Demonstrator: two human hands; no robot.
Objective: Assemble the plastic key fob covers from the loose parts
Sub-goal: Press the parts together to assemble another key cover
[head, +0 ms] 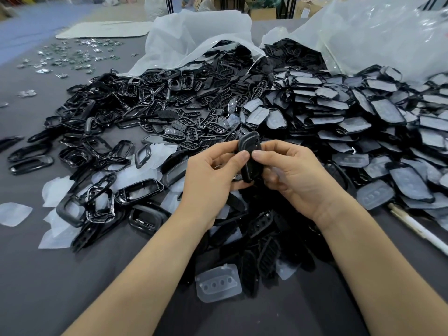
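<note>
A black key fob cover (249,147) stands on edge above the middle of the table, held between both hands. My left hand (211,175) grips its left side with the thumb pressed on the face. My right hand (288,173) grips its right side, thumb tip beside the left thumb. The lower end of the cover is hidden by my fingers. Glossy black frames (101,141) lie heaped to the left, perforated black inserts (208,117) in the middle, and black shells with translucent button pads (351,112) to the right.
Two clear plastic bags (363,32) spill parts at the back. Loose translucent pads (219,284) lie near me on the grey cloth (60,275). Small shiny metal pieces (68,57) are scattered far left. A white stick (417,229) lies at the right.
</note>
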